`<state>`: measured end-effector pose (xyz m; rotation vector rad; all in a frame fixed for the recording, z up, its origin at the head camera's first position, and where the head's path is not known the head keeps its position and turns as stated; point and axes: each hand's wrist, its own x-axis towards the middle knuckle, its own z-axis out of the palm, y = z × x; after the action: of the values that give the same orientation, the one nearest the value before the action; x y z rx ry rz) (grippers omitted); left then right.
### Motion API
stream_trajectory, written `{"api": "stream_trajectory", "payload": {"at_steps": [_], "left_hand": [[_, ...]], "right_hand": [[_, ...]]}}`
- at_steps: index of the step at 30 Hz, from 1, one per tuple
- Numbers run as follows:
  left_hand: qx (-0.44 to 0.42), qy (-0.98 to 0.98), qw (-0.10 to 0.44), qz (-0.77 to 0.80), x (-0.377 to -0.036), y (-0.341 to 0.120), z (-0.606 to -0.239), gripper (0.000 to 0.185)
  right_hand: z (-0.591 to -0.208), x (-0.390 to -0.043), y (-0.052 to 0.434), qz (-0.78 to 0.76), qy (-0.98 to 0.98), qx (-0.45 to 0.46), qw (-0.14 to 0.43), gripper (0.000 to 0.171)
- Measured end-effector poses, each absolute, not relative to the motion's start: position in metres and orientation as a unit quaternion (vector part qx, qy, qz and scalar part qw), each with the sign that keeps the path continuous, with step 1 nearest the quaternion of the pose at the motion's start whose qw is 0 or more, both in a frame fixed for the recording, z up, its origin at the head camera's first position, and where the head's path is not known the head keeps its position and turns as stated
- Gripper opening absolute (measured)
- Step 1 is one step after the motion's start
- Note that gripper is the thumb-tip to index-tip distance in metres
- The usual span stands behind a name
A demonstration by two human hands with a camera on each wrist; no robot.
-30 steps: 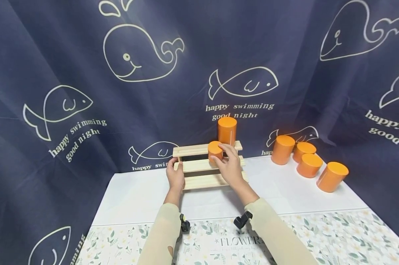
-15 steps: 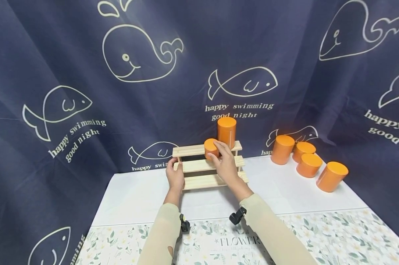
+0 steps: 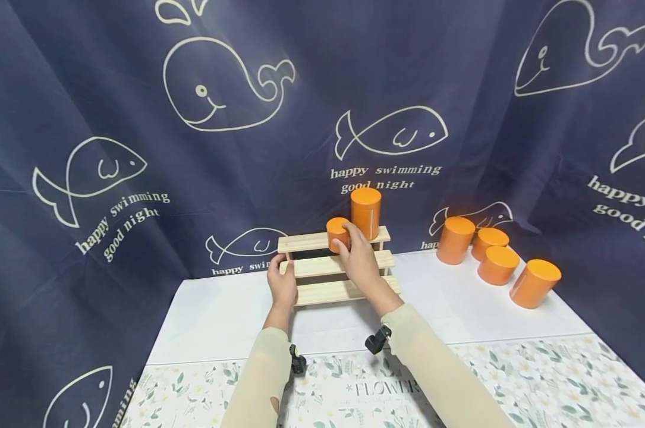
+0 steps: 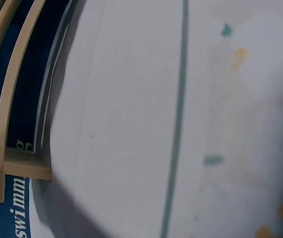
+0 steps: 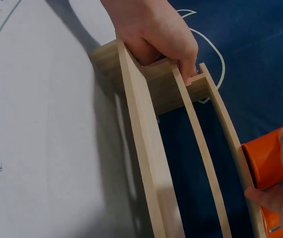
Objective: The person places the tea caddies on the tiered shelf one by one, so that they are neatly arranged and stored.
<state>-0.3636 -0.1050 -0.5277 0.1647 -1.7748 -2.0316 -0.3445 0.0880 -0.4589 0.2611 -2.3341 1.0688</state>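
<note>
A three-step wooden rack [image 3: 333, 290] stands on the white table against the dark curtain. My left hand [image 3: 282, 285] grips the rack's left end [image 5: 131, 64], fingers curled over its side. My right hand [image 3: 358, 259] holds a short orange can [image 3: 337, 232] at the rack's top step, just left of a taller orange can [image 3: 366, 211] standing there. In the right wrist view the held orange can [image 5: 264, 157] shows beside the top slat, with my fingertips [image 5: 275, 194] on it. The left wrist view shows only the rack's corner [image 4: 25, 166] and white tabletop.
Several more orange cans [image 3: 496, 264] stand grouped on the table's right rear. A floral cloth [image 3: 515, 380] covers the near part of the table. The fish-print curtain [image 3: 140, 148] closes the back and both sides.
My right hand has carried the short orange can up and leftward from the middle step's height to the top step beside the tall can. The left hand stays on the rack.
</note>
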Motion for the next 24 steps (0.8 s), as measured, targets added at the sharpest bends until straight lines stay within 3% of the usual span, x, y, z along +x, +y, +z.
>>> {"api": "stream_trajectory", "payload": {"at_steps": [13,24], "left_hand": [[0.072,-0.659,0.214,-0.717,-0.36,-0.105,-0.524,0.028],[0.069,-0.66,0.213,-0.717,-0.359,-0.105,-0.524,0.03]], "right_hand": [[-0.459,-0.346,0.082,0.296,-0.923,0.077,0.232,0.068],[-0.461,-0.345,0.076,0.25,-0.946,0.066,0.195,0.094]]}}
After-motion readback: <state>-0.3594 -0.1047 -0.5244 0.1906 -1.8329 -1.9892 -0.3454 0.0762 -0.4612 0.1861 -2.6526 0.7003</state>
